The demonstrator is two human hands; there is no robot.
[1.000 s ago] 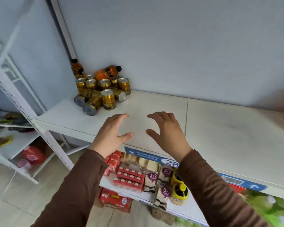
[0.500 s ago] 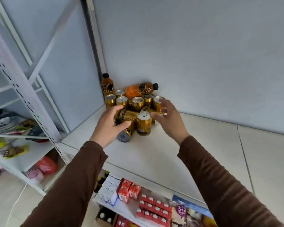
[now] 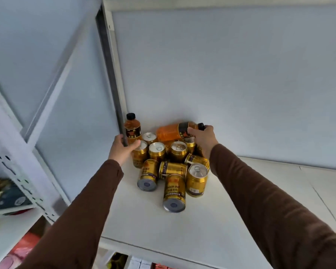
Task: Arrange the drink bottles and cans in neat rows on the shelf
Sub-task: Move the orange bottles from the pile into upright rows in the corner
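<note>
Shelf [image 3: 211, 226]: white, drinks heaped in its back left corner.
Cans [image 3: 175, 171]: gold; some upright, three lying with bases toward the camera, one crosswise.
Lying bottle [image 3: 173, 132]: orange, on its side atop the cans, cap pointing right.
Upright bottle [image 3: 132, 129]: black cap, in the corner.
Right hand [image 3: 203, 139]: grasping the lying bottle's neck.
Left hand [image 3: 123, 150]: curled round the upright bottle's base; fingers partly hidden.

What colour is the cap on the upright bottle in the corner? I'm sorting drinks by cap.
Black, on the upright bottle of orange drink; the head view shows it clearly.
</note>
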